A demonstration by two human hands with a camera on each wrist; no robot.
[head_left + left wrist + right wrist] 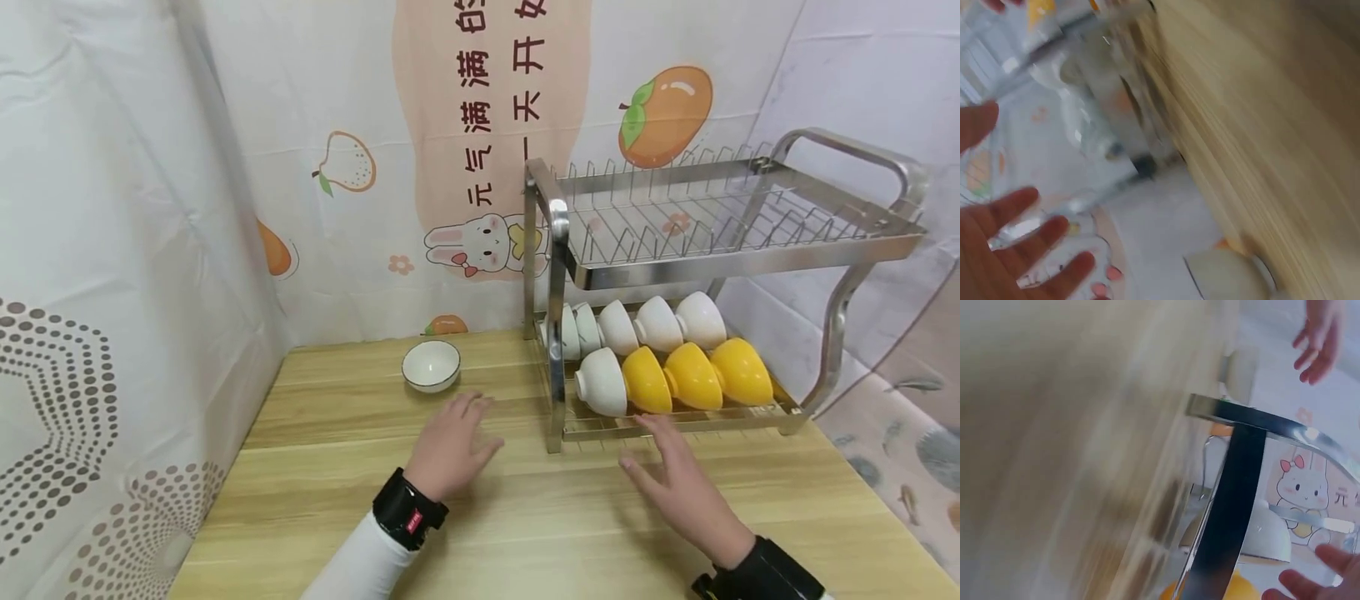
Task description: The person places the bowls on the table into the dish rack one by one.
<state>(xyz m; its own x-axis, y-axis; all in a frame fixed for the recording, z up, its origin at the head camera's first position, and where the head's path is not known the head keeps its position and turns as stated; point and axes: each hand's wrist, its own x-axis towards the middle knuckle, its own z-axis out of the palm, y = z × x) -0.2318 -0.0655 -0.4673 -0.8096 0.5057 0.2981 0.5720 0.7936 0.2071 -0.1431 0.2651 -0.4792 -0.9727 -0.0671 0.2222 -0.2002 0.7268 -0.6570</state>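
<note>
The white bowl (431, 365) sits on the table (525, 517) at about 11 o'clock from the empty, flat left hand (448, 450), much nearer than the empty, spread right hand (678, 483).

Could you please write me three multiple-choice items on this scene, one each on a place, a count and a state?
1. Where does the lone white bowl stand?
A. on the wooden table, left of the dish rack
B. on the rack's upper shelf
C. in the right hand

2. How many yellow bowls lie in the rack's front row?
A. one
B. three
C. five

3. How is the left hand?
A. gripping a bowl
B. pinching a rack wire
C. open, holding nothing

Answers: 1 A, the bowl stands alone on the tabletop beyond the left hand. 2 B, three yellow bowls lie beside one white bowl in front. 3 C, its fingers are spread above the table.
</note>
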